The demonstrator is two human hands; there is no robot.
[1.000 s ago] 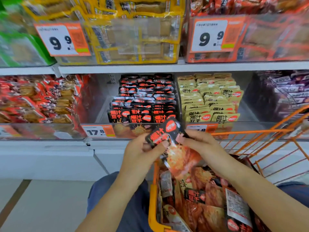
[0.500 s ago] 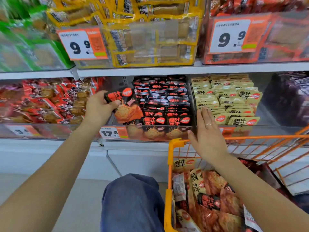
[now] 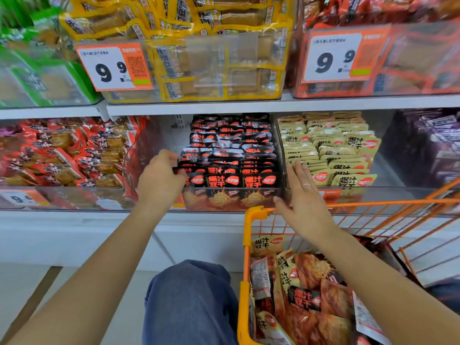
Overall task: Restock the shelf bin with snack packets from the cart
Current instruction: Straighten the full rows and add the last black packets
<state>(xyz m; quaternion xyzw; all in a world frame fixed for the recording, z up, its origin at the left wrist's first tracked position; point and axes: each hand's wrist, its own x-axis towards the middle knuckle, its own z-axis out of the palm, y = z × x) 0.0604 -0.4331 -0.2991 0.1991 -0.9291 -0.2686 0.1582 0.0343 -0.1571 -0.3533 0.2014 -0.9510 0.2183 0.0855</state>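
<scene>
**shelfwatcher:** Across the middle shelf, the clear bin (image 3: pixel 231 195) sat front and centre, packed with rows of black snack packets (image 3: pixel 231 155) standing on edge. Just right of the bin were the tan packets (image 3: pixel 331 150), left of it a loose heap of red ones (image 3: pixel 59 153), and above it the yellow packs with a 9.9 price tag (image 3: pixel 113 67).

**aisle9:** and the cart?

**shelfwatcher:** Orange cart (image 3: pixel 251 220) was below and right of the bin, full of mixed packets (image 3: pixel 308 290). Blue-jeaned knee (image 3: pixel 191 300) was left of the cart, below the bin.

**aisle9:** hands?

**shelfwatcher:** Left hand (image 3: pixel 159 180) was at the bin's left front corner, fingers curled, pinching one black packet (image 3: pixel 179 170) against the front rows. Right hand (image 3: pixel 302 195) was at the bin's right front corner, above the cart's rim, fingers straight and together, holding nothing. Couldn't tell if it touched the bin wall. It had a thin ring (image 3: pixel 306 184) on.
</scene>
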